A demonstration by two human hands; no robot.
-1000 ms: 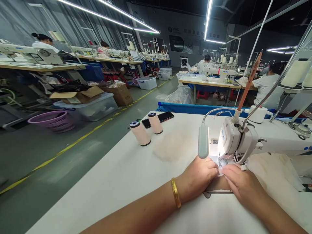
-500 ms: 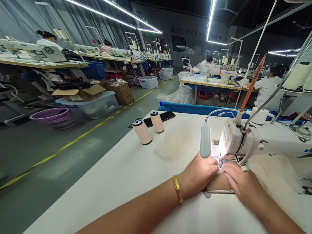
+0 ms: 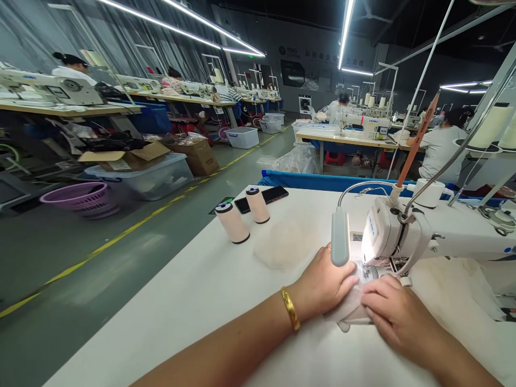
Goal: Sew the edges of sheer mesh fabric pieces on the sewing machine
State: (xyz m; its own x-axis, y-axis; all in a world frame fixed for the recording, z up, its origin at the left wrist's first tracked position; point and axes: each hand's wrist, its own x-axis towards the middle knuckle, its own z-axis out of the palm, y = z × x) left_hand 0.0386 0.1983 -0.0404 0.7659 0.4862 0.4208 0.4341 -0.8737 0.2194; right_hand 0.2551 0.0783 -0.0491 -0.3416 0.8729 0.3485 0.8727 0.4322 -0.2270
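A piece of thin, pale sheer fabric (image 3: pixel 350 307) lies under the needle area of a white sewing machine (image 3: pixel 377 228). My left hand (image 3: pixel 325 280), with a gold bracelet at the wrist, holds the fabric's left side, its thumb and fingers drawn together just left of the presser foot (image 3: pixel 366 273). On the near right side, my right hand (image 3: pixel 397 309) grips the same fabric with bent fingers. Part of the cloth is hidden beneath both hands. A grey lamp (image 3: pixel 341 237) on a bendable arm hangs just above my left hand.
Two thread spools (image 3: pixel 233 223) and a dark phone (image 3: pixel 275 196) are on the white table (image 3: pixel 193 306). A faint sheer piece (image 3: pixel 282 247) lies left of the machine, with more pale fabric (image 3: pixel 451 285) to the right. Other people sit at machines beyond.
Both hands have shifted slightly towards me and apart from the needle. More of the pale fabric now shows between them, covering the plate area. The view has moved slightly.
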